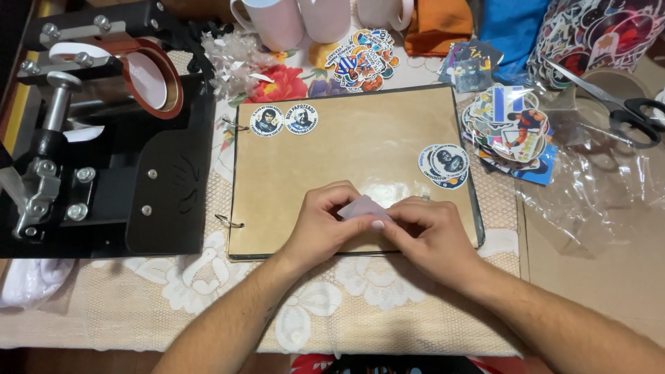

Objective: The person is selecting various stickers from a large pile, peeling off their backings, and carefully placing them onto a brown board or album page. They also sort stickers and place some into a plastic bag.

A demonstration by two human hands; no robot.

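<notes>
Low centre of the frame, the left hand (325, 225) and right hand (429, 232) meet, fingertips pinched narrow on one small pale sticker (365, 206) held between them over the brown album (353, 173). On the album's cover sit two round stickers (284, 119) at its upper left and a round blue-rimmed pair (444, 165) at its right. White mugs (305, 19) stand along the top edge; what they hold cannot be seen. A colourful sticker pile (509, 128) lies right of the album, another (364, 59) above it. Scissors (616, 104) rest upper right on clear wrap (596, 187). A black mug press (104, 138) fills the left.
</notes>
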